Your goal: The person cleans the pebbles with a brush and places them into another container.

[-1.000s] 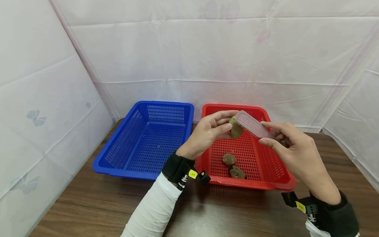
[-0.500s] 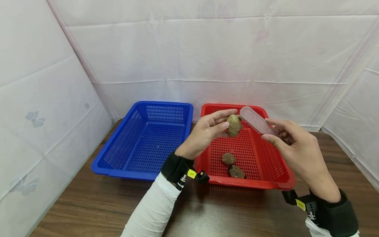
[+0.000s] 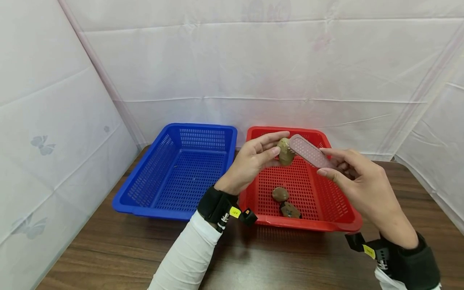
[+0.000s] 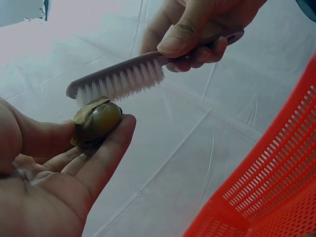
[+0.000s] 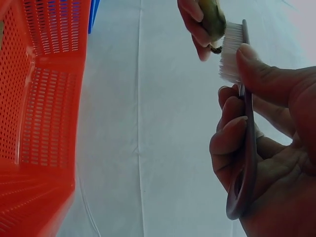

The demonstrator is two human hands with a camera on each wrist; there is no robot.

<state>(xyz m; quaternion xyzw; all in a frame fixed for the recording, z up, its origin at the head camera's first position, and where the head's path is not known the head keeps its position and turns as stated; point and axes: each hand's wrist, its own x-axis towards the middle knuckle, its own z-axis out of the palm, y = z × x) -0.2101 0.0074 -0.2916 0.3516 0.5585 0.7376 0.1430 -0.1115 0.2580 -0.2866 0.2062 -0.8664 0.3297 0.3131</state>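
My left hand (image 3: 250, 161) pinches a small rounded lump (image 3: 285, 155), greenish-brown and glossy, between thumb and fingers over the red basket (image 3: 290, 224). In the left wrist view, the lump (image 4: 105, 121) has a tan, flap-like layer on one side; its kind is not plain. From the right, my right hand (image 3: 366, 185) grips the handle of a mauve brush (image 3: 309, 151) with a dotted back. White bristles (image 4: 118, 84) face down, their far end right at the top of the lump. Two similar brown lumps, one round (image 3: 280, 194) and one uneven (image 3: 290, 210), lie in the red basket.
A blue basket (image 3: 134, 210) with slotted walls stands left of the red one on a brown wooden table (image 3: 119, 249). White sheeting (image 3: 253, 60) hangs behind and along both sides.
The brush shifted up and right, away from the lump, then came back left and down to overlap its edge. The lump turned slightly in my left hand.
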